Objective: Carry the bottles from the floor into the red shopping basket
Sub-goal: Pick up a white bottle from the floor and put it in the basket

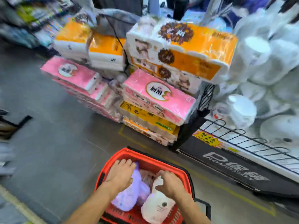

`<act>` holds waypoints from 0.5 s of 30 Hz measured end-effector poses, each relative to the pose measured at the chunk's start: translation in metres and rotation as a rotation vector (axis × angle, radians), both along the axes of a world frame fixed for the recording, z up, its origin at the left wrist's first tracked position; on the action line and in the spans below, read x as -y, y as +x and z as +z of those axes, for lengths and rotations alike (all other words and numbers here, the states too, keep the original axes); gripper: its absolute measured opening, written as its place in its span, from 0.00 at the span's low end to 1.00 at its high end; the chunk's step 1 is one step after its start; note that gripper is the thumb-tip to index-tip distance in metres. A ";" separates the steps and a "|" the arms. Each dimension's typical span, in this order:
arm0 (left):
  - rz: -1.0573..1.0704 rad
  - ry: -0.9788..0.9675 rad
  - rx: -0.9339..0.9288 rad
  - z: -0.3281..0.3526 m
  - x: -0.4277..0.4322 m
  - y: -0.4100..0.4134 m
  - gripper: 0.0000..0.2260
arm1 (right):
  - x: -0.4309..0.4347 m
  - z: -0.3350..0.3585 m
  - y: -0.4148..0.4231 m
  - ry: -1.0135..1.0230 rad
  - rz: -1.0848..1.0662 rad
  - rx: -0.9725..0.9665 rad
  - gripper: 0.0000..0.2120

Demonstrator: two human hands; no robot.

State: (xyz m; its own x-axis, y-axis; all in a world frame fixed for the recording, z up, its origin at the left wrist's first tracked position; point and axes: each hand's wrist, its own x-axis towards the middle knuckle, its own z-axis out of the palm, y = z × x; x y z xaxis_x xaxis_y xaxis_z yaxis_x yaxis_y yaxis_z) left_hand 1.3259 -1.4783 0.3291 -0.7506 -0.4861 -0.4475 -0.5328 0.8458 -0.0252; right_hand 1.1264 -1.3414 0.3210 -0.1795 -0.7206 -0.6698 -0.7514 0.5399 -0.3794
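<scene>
The red shopping basket [127,153] sits on the grey floor at the bottom centre. Inside it lie a purple bottle [129,196] on the left and a white bottle [157,207] on the right, with a pinkish item between them. My left hand [120,174] rests on the top of the purple bottle, fingers curled over it. My right hand [171,183] grips the top of the white bottle. Both hands are inside the basket.
Stacked pink and orange tissue packs [158,97] stand just beyond the basket. A black wire promotion rack [242,139] with white bagged goods [267,62] fills the right side. Open grey floor [56,135] lies to the left.
</scene>
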 end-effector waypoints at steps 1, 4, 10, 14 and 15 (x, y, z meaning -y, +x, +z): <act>-0.010 -0.036 -0.031 0.027 0.006 -0.004 0.24 | 0.010 0.028 -0.002 -0.037 0.037 -0.054 0.20; -0.045 -0.107 -0.077 0.102 0.020 -0.014 0.26 | 0.033 0.102 -0.007 -0.114 0.072 -0.161 0.21; -0.061 -0.227 -0.103 0.233 0.035 -0.035 0.24 | 0.046 0.224 -0.010 -0.201 0.139 -0.309 0.23; -0.087 -0.245 -0.143 0.282 0.039 -0.042 0.26 | 0.037 0.278 -0.014 -0.198 0.057 -0.383 0.21; -0.100 -0.243 -0.153 0.292 0.039 -0.045 0.26 | 0.035 0.291 -0.016 -0.191 0.035 -0.407 0.20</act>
State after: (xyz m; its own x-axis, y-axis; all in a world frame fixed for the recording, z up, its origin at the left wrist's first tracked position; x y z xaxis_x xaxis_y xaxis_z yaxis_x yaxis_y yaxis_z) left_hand 1.2807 -1.5169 0.6206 -0.8498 -0.4854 -0.2056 -0.4603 0.8733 -0.1592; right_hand 1.1104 -1.3763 0.6117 -0.3743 -0.8347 -0.4039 -0.8765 0.4607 -0.1399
